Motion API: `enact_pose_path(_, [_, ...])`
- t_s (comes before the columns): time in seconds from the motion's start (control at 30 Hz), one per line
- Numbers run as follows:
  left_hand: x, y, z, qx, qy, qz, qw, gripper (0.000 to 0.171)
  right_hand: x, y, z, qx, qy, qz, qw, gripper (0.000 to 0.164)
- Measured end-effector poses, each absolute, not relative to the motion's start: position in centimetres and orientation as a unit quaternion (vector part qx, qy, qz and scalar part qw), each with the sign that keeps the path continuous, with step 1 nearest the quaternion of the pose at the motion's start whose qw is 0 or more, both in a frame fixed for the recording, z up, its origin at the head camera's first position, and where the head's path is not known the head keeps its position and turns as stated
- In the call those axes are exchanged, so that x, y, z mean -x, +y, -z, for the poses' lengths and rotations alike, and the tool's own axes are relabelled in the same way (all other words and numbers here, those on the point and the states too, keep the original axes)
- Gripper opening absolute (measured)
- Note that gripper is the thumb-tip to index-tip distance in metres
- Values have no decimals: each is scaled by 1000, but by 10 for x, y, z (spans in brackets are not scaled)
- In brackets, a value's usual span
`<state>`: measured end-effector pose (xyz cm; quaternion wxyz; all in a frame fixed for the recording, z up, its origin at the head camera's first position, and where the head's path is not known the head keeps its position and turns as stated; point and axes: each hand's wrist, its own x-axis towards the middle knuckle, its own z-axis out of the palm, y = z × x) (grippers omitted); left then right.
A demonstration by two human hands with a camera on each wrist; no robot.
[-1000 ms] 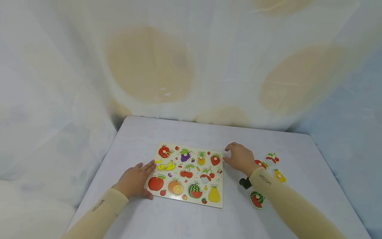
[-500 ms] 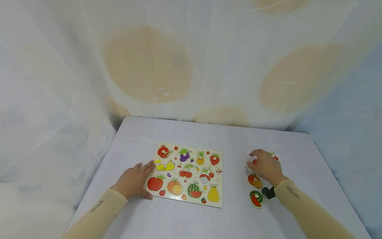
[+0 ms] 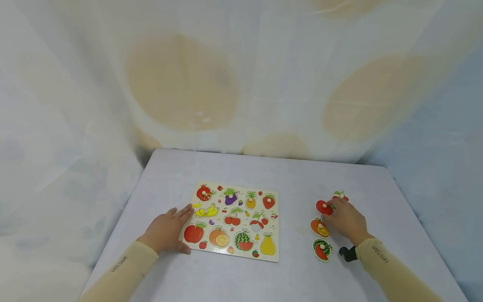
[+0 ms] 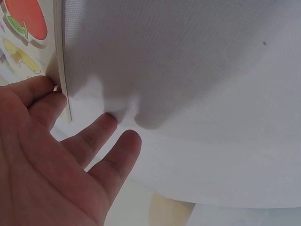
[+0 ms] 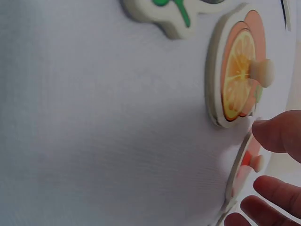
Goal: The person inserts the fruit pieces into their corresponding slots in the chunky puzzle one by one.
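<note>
A wooden fruit puzzle board [image 3: 274, 228] lies flat on the table, its fruit pictures facing up. My left hand [image 3: 164, 230] rests at the board's left edge, fingertips on the rim and thumb by the near corner; the left wrist view shows the fingers spread. Over the loose pieces on the right is my right hand [image 3: 346, 221]. It is nearest the apple piece [image 3: 323, 207]. In the right wrist view, the thumb [image 5: 277, 134] and fingers stand apart near the knob of a red piece [image 5: 243, 162], not closed on it. The palm's underside is hidden in the head view.
Beside the right hand lie an orange piece [image 3: 318, 227] and a watermelon piece [image 3: 321, 251], both with knobs. A cherry piece [image 3: 341, 194] sits just beyond the hand. White table surface [image 3: 298, 180] separates these from the board. Hanging cloth [image 3: 279, 84] encloses the back and sides.
My right hand has left the board's right edge and moved right to the loose pieces, uncovering the orange piece. My left hand has stayed at the board. The head view has shifted slightly.
</note>
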<state>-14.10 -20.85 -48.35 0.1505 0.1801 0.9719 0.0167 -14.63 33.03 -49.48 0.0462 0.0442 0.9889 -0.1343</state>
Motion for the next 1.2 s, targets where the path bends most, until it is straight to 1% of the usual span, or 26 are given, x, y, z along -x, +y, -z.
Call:
enact_pose_path(0.3, [141, -209, 484, -184, 972, -14, 148, 118, 149, 334, 505, -31, 991, 124, 36, 58])
enact_pose_path(0.6, [140, -212, 487, -201, 972, -18, 121, 118, 151, 336, 509, -24, 989, 141, 26, 52])
enact_pose_path(1.2, [140, -212, 487, -199, 972, -19, 122, 118, 150, 334, 504, -22, 991, 130, 14, 52])
